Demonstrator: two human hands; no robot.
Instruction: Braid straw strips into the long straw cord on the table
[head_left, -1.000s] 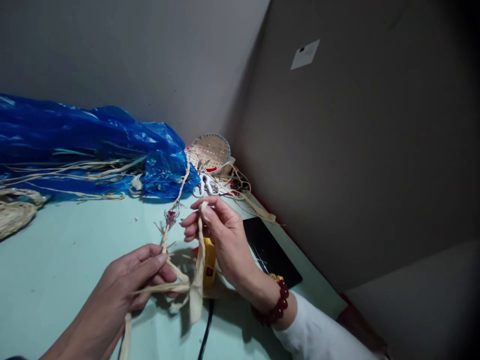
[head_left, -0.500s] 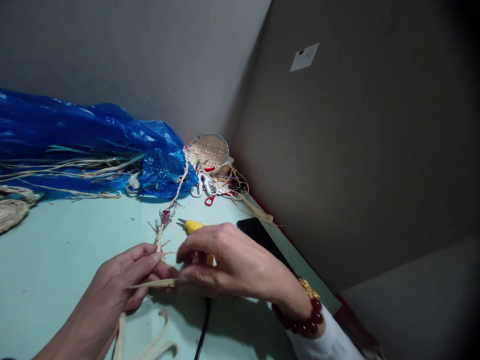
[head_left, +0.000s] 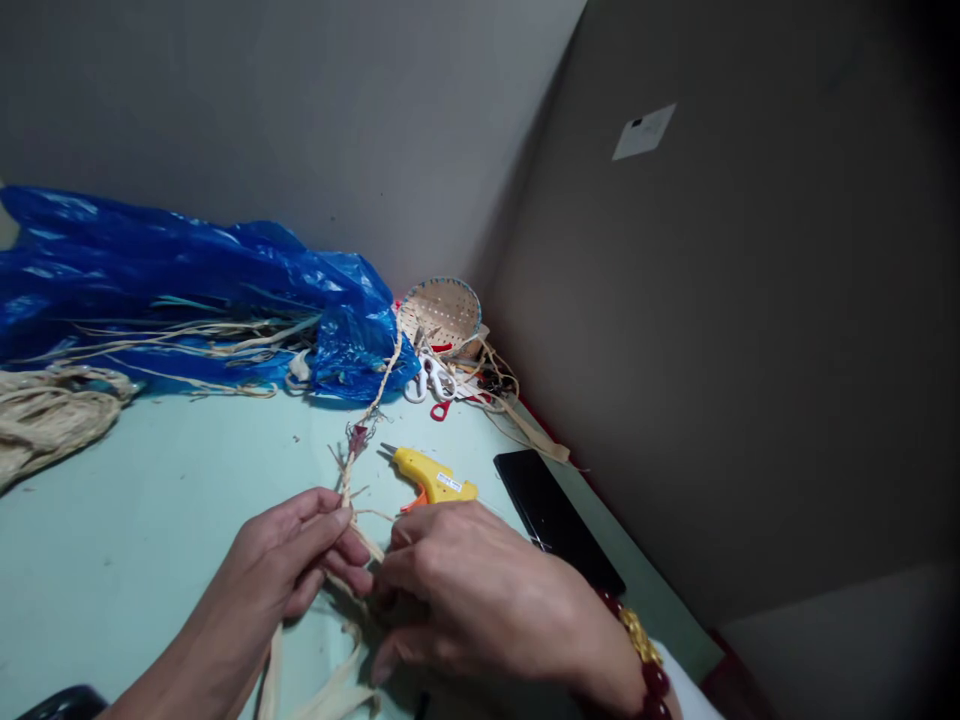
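Note:
A pale braid of flat plant-fibre strands (head_left: 385,382) runs from the back of the table down to my left hand (head_left: 304,555). The left thumb and fingers pinch it near its lower end, where short ends stick out. A loose strand (head_left: 367,543) slants from there into the curled fingers of my right hand (head_left: 487,600), whose thumb sits lower and apart. The fingertips of this right hand are partly hidden. Below both hands hang wider loose strips (head_left: 337,690). A dark red clip-like piece (head_left: 358,438) sits on the braid above the left hand.
A yellow glue gun (head_left: 431,473) lies just beyond my right hand, with a black phone-like slab (head_left: 555,520) to its right. Behind are white-handled scissors (head_left: 429,380), a small woven basket (head_left: 450,310) and a blue plastic bag (head_left: 187,250). A coiled woven piece (head_left: 52,420) lies left.
The view has swung, so the things on the table appear farther right. My right hand has turned and lowered, uncovering the glue gun. The strand that lay level between the hands now slants.

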